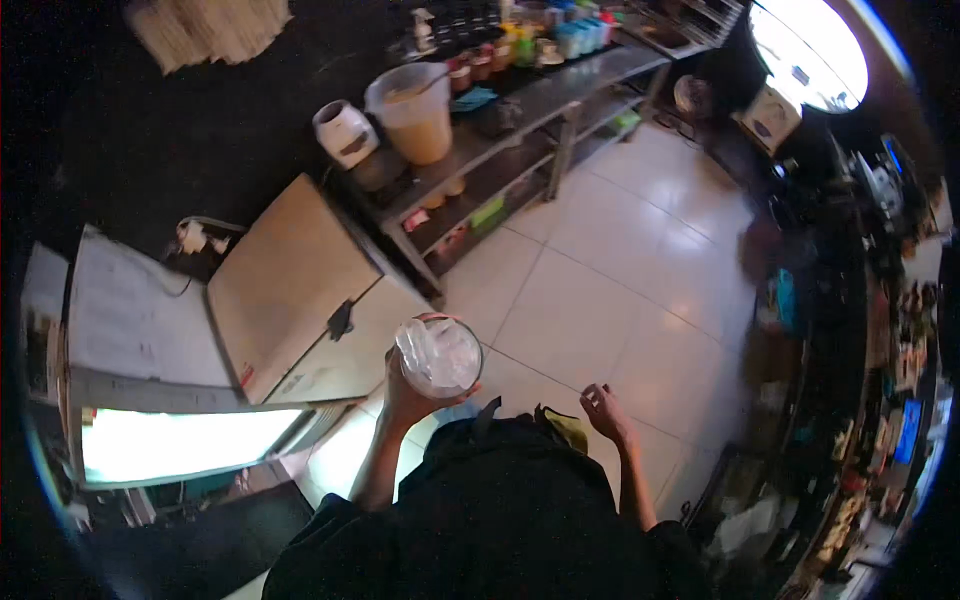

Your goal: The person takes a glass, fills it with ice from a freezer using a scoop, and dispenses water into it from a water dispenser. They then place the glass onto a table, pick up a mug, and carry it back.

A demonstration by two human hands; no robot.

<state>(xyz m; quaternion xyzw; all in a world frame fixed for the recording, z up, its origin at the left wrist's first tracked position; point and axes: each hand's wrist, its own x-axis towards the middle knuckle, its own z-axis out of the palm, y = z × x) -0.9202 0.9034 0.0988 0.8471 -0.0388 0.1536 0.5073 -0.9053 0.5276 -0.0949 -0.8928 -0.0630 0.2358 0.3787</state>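
In front of my body, on the left, my left hand [405, 393] is wrapped round a clear glass [476, 375]. Chunks of ice [440, 352] fill the glass up to its rim. My right hand [604, 410] hangs over the floor at my other side, its fingers loosely bent and a little apart, with nothing visible in them. A piece of yellow cloth [565, 427] lies at my waist, near the right hand.
A white fridge [300, 280] stands to the left. Beyond it runs a metal shelf counter [490, 165] with a large plastic bucket [415, 115], a white appliance [345, 133] and several bottles [575, 38]. Tiled floor [600, 260] stretches ahead; cluttered shelves [850, 440] line the right.
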